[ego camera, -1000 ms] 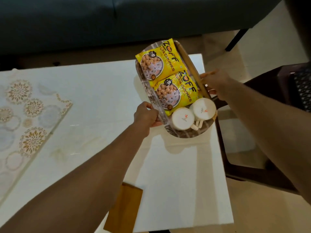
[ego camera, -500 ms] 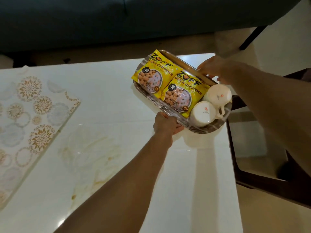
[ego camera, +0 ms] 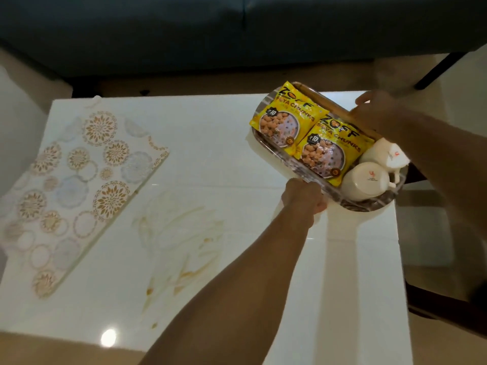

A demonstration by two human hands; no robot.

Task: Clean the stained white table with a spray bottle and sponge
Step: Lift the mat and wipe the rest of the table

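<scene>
The white table (ego camera: 210, 143) carries brownish smeared stains (ego camera: 181, 233) in its middle. At its far right corner sits an oval tray (ego camera: 366, 205) holding two yellow snack packets (ego camera: 324, 151) and two upturned white cups (ego camera: 365, 184). My left hand (ego camera: 304, 196) grips the tray's near rim. My right hand (ego camera: 379, 111) holds its far wooden rim. No spray bottle or sponge is in view.
A patterned place mat (ego camera: 71, 180) with gold and blue circles lies on the table's left side. A dark sofa (ego camera: 237, 32) runs along the far edge. A dark chair frame (ego camera: 434, 306) stands to the right of the table.
The tray has shifted toward the table's far right corner with both hands on it. The view has turned left, so the stains and more of the place mat now show.
</scene>
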